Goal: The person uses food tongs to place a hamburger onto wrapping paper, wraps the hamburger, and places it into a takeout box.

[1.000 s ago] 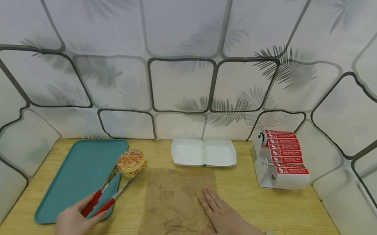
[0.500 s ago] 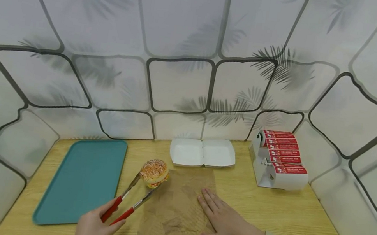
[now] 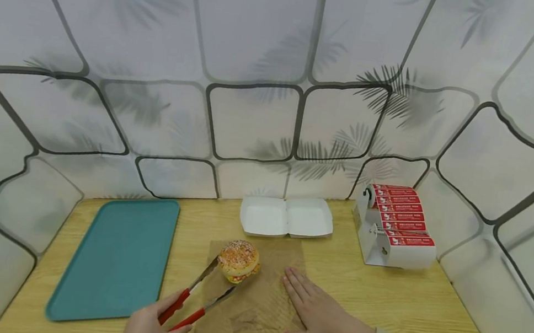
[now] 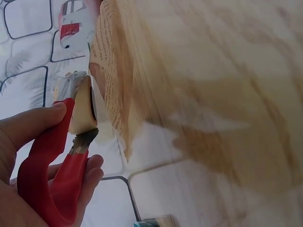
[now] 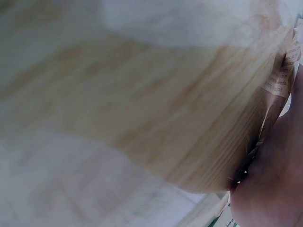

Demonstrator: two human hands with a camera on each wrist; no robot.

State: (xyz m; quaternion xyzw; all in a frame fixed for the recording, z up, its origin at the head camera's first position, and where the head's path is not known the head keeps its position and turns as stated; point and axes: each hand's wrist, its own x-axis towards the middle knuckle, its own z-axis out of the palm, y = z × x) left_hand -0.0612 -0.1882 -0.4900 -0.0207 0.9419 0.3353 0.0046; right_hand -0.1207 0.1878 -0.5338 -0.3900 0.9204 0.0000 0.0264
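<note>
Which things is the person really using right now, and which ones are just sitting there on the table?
In use:
- left hand gripping the red-handled tongs
- burger held in the tongs over the paper
- brown wrapping paper, pressed flat by the right hand

Just lying about:
- teal tray
- open white clamshell box
- sticker roll dispenser

Head view: looking forward and down from above the wooden table (image 3: 429,314), taking in the whole tabletop and the patterned wall behind, from a moderate distance. Left wrist view: sitting very close, looking along the red tongs (image 4: 57,175) past the brown paper (image 4: 113,85) toward the wall, rolled sideways. Right wrist view: pressing almost against the table (image 5: 142,104), blurred, catching the paper edge (image 5: 284,71). All three sharing paper and table.
</note>
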